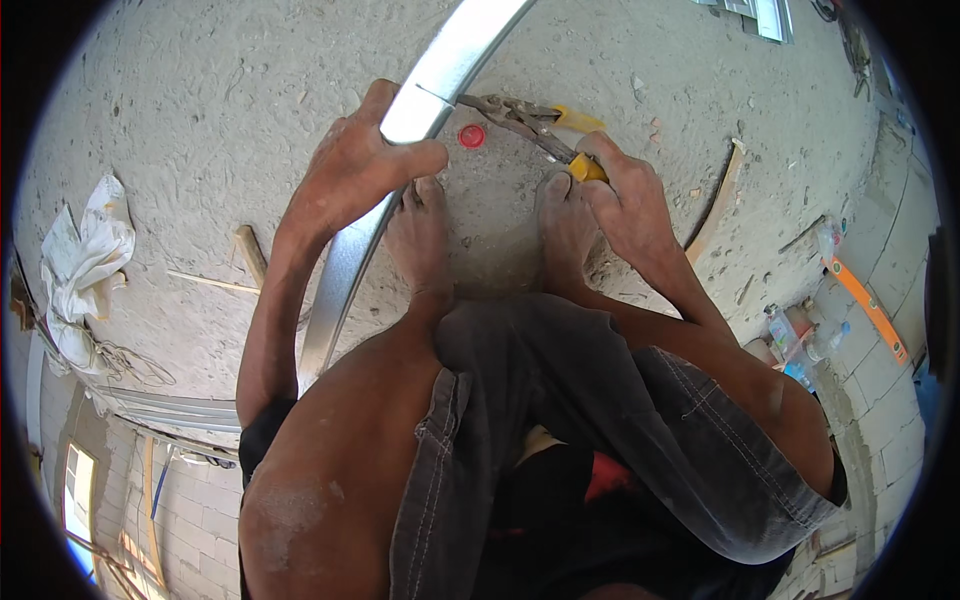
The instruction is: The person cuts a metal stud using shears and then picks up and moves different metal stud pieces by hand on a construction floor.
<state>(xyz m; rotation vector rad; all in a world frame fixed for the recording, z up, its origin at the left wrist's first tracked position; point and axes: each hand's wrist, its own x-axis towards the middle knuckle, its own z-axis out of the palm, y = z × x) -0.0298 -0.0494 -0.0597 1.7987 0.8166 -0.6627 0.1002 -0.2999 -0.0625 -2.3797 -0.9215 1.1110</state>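
The dark shorts (530, 350) and bare knees lie nearest the camera, the black shirt (540, 500) between them cut off by the lower edge. The metal strip (455, 60) slants past the left foot; its top end runs out of view and its lower end goes out of sight beside the left thigh. The left hand (365, 165) grips it, thumb on top, the other fingers mostly hidden. The right hand (632, 195) is closed on one yellow handle of the snips (512, 120), its fingertips hard to see; the other handle stands spread away. The snips' jaws meet the strip's right edge beside a dark line; whether that is a cut or a mark, I cannot tell. A red cap (471, 135) lies just below the jaws. At far right, clear bottles (826, 342) overlap in a blurred clutter near an orange level (868, 310).
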